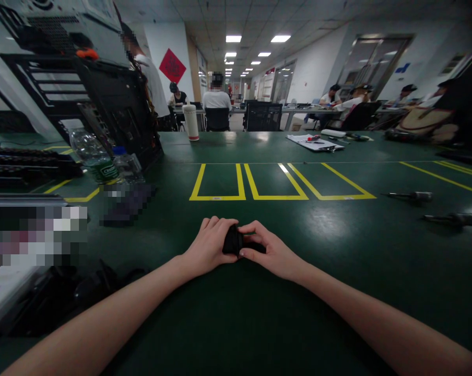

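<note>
Both hands meet over the green table (236,324), a little nearer than the yellow tape outlines. Between them is a small black object (232,240), too dark for me to make out its kind. My left hand (211,243) wraps around it from the left, with the thumb below and the fingers over the top. From the right, my right hand (269,249) pinches its edge with thumb and forefinger. The palms hide part of the object.
Two screwdrivers (451,219) lie at the right. A clipboard (314,142) and a white tumbler (190,123) stand farther back. On the left are plastic bottles (91,151), an open computer case (122,104) and dark items (98,284) near my left forearm. Several people sit behind.
</note>
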Motion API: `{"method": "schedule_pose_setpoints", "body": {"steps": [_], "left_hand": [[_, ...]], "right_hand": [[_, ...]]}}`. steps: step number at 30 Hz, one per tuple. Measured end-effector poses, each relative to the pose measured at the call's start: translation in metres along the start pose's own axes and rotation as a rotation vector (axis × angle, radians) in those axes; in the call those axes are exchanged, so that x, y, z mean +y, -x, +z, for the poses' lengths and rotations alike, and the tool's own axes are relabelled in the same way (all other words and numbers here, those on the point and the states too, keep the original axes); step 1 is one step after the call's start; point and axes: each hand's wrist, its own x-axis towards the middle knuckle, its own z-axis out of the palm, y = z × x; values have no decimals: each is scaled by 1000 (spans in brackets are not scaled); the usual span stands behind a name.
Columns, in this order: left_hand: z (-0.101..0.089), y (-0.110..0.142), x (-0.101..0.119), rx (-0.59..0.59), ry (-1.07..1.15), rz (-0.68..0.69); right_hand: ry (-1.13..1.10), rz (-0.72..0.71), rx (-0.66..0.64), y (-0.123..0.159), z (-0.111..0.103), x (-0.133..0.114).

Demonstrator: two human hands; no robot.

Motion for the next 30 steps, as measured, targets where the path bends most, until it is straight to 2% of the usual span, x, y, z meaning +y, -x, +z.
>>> {"method": "schedule_pose_setpoints", "body": {"steps": [8,15,20,24,30], "left_hand": [[13,-1,-6,71,1,-1],[3,0,-1,14,9,1],[5,-1,-2,44,-20,3],[3,-1,0,21,-13,4],[-3,0,3,-10,6,-4]], "right_hand": [[-42,42,42,-4,4,1],[-35,10,-37,-3,-1,0],[-105,20,49,-8,1,6],[-83,51,56,-9,2,5],[-57,41,-44,-4,-1,0]]}}
